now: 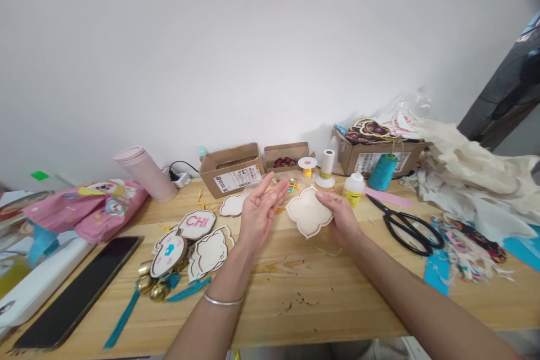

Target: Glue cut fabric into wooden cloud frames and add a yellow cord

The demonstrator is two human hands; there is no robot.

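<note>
In my right hand [342, 215] is a cream cloud-shaped fabric piece [309, 212] with a dark-lined scalloped edge, pinched at its right side above the table. My left hand [262, 211] is raised to the left of it, fingers stretched and apart, holding nothing. Left of that hand lie a white cloud-shaped piece [232, 206], a stack of cream scalloped pieces [211, 250], a piece with the pink letters CHI [197, 224] and an embroidered flower piece [169, 256]. Brass bells [159, 290] and a teal tassel [122, 319] lie in front of these.
Behind stand cardboard boxes [232, 171], a white spool [328, 164], a glue bottle [353, 188] and a teal thread cone [383, 173]. Black scissors [405, 226] and fabric scraps [468, 247] lie at right. A phone [80, 292], pink pouch [93, 208] and tumbler [145, 174] occupy the left.
</note>
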